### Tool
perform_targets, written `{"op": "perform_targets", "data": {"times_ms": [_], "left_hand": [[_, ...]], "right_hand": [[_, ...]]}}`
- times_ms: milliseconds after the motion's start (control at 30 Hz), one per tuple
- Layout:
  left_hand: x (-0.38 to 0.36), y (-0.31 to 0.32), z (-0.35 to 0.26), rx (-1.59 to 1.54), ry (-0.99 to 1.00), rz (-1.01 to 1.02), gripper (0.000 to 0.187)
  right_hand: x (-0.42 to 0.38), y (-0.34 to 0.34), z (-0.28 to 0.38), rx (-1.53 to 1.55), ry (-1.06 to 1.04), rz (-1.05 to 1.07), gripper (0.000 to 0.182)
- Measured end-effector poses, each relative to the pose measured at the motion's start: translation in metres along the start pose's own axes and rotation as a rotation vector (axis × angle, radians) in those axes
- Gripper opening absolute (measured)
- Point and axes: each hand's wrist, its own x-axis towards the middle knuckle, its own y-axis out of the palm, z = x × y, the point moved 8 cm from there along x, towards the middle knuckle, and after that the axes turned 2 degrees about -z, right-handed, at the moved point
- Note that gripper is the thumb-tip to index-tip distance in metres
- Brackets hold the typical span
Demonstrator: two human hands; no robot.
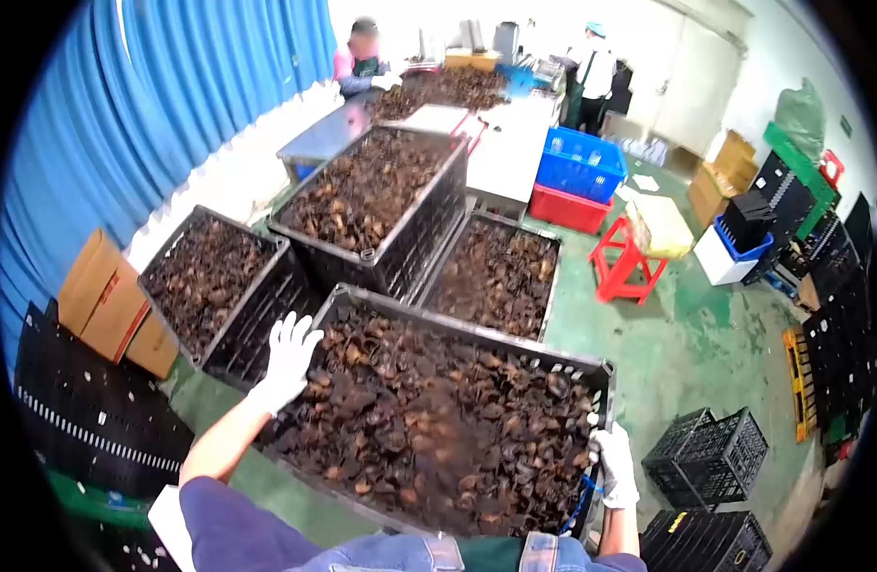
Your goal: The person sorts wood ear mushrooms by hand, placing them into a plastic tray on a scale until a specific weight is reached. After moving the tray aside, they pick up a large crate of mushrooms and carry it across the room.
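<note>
A black plastic crate [477,336] full of dark brown dried pieces stands right in front of me. My left hand [289,360], in a white glove, rests with spread fingers on the crate's left rim. On the right side, my gloved right hand [615,464] grips the crate's near right rim. Three more full black crates stand behind it: one at the left [213,286], one raised in the middle [429,214], one at the right [497,276].
Cardboard boxes [110,305] and flat black crates lie at the left by a blue curtain. A red stool [629,262], blue and red crates [580,176] and stacked black crates [710,458] stand on the green floor at the right. Two people work at the far tables.
</note>
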Motion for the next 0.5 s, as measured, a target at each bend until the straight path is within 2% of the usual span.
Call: {"op": "perform_targets", "data": {"times_ms": [33,133,167,233,267,300,367,400,433,467,500], "left_hand": [[0.000,0.001,-0.003,0.066,0.015,0.014,0.080],[-0.004,-0.002,-0.001,-0.077,-0.063,0.031,0.085],[-0.011,0.007,0.008,-0.171,-0.106,0.090,0.094],[-0.021,0.006,0.028,-0.754,-0.086,0.239,0.101],[-0.025,0.013,0.049,-0.982,-0.281,0.366,0.105],[-0.029,0.017,0.067,-1.355,-0.502,0.305,0.094],[-0.053,0.099,0.109,-1.661,-0.881,0.195,0.062],[-0.071,0.149,0.105,-1.781,-0.889,0.426,0.031],[-0.077,0.151,0.074,-1.723,-0.877,0.710,0.053],[-0.086,0.170,0.058,-1.500,-0.744,0.766,0.060],[-0.196,0.183,0.040,-1.504,-0.737,0.796,0.060]], "right_hand": [[0.000,0.005,0.012,-0.028,0.000,-0.007,0.033],[0.007,0.006,0.026,-0.003,-0.053,0.004,0.032],[0.011,0.005,0.023,-0.008,-0.053,0.005,0.032],[0.009,0.000,0.017,-0.023,-0.056,-0.004,0.031],[0.006,0.000,0.017,-0.016,-0.054,-0.016,0.029],[0.008,-0.003,0.013,-0.073,-0.056,-0.033,0.028],[0.009,-0.008,0.009,-0.089,-0.047,-0.045,0.031],[0.013,-0.018,-0.001,-0.116,-0.021,-0.067,0.032],[0.019,-0.027,-0.011,-0.141,0.003,-0.087,0.033],[0.021,-0.028,-0.012,-0.126,-0.011,-0.076,0.035],[0.019,-0.025,-0.014,-0.022,-0.009,-0.060,0.037]]}}
